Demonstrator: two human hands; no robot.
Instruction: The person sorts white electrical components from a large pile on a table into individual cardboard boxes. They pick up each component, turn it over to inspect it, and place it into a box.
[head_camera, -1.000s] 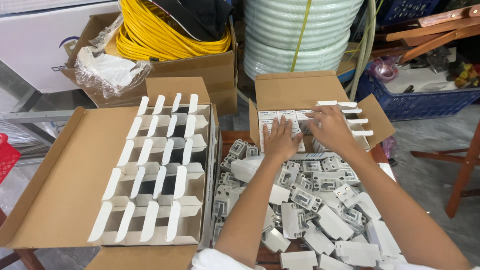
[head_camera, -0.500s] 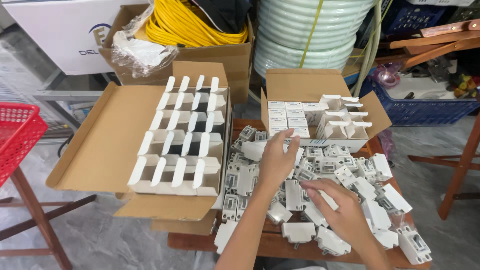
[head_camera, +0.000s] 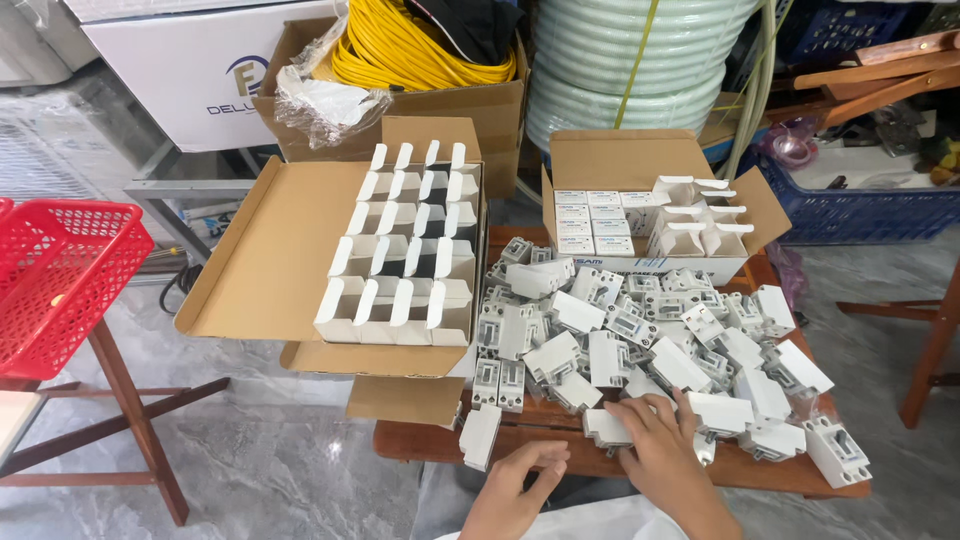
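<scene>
The left hand (head_camera: 515, 490) is low at the near edge of the table (head_camera: 560, 462). Its fingers are half bent and it holds nothing. A white switch (head_camera: 480, 436) hangs over the edge just beside it. The right hand (head_camera: 665, 450) lies flat and open on the pile of switches (head_camera: 650, 340), touching one at the front. Far left is a red basket (head_camera: 60, 280). Next comes a big open box (head_camera: 395, 250) full of small white cartons. Behind the pile sits a smaller box (head_camera: 650, 205).
</scene>
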